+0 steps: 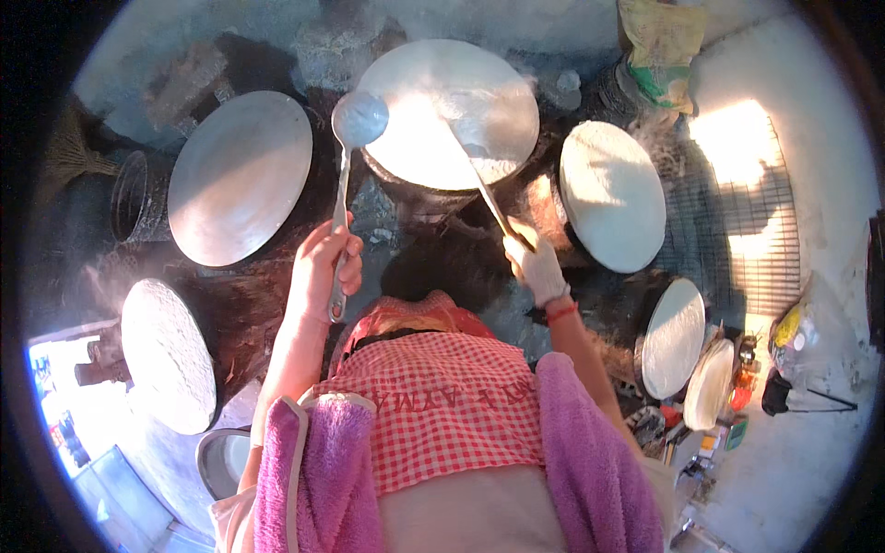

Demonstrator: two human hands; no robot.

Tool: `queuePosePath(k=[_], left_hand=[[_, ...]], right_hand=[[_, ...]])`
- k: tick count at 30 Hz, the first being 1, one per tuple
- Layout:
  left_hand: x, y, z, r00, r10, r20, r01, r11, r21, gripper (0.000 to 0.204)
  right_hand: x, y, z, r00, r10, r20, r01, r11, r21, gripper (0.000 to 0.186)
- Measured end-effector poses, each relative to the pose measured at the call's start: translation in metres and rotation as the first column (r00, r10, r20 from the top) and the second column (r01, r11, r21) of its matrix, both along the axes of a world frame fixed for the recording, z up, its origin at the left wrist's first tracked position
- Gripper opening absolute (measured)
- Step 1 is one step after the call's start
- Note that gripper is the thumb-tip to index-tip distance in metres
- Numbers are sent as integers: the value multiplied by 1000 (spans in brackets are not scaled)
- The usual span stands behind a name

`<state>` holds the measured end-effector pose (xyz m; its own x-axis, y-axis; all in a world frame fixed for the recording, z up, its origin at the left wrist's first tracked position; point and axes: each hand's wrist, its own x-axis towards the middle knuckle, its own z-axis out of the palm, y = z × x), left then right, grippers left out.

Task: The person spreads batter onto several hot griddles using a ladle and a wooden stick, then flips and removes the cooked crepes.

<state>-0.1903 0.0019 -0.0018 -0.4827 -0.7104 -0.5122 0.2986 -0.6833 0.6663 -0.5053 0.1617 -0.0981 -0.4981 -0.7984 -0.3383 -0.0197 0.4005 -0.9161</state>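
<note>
My left hand [324, 263] grips the handle of a metal ladle [360, 120]. The ladle's rounded bowl points away from me, over the left rim of a large round pan [498, 97] in the far middle. My right hand [537, 267], in a whitish work glove with a red band at the wrist, closes round a long, thin-handled utensil [487, 192]. That utensil reaches up over the same pan, where bright glare hides the shape of its far end. A pale, whitish layer covers the pan, and steam seems to drift around it.
More round pans with pale surfaces stand around me: far left [241, 180], near left [168, 355], right [612, 196] and near right [673, 339]. A wire grate [761, 230] and a sack [659, 51] are on the right. A grey basin [221, 464] sits by my left elbow.
</note>
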Motion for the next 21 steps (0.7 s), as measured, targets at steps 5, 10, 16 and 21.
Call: queuePosePath(k=[5, 10, 16, 21], left_hand=[[-64, 43, 6, 998, -11, -62, 14, 999, 44, 8], [-93, 32, 6, 689, 416, -594, 131, 734, 666, 21], [-36, 88, 24, 610, 233, -758, 76, 934, 348, 51], [-5, 112, 37, 425, 388, -818, 60, 889, 453, 43]], right_hand=[[18, -18, -25, 793, -159, 588, 248, 966, -74, 23], [16, -45, 8, 708, 134, 693, -149, 988, -40, 16], [-81, -22, -4, 855, -175, 488, 204, 979, -6, 11], [-71, -36, -24, 731, 328, 598, -252, 945, -211, 64]])
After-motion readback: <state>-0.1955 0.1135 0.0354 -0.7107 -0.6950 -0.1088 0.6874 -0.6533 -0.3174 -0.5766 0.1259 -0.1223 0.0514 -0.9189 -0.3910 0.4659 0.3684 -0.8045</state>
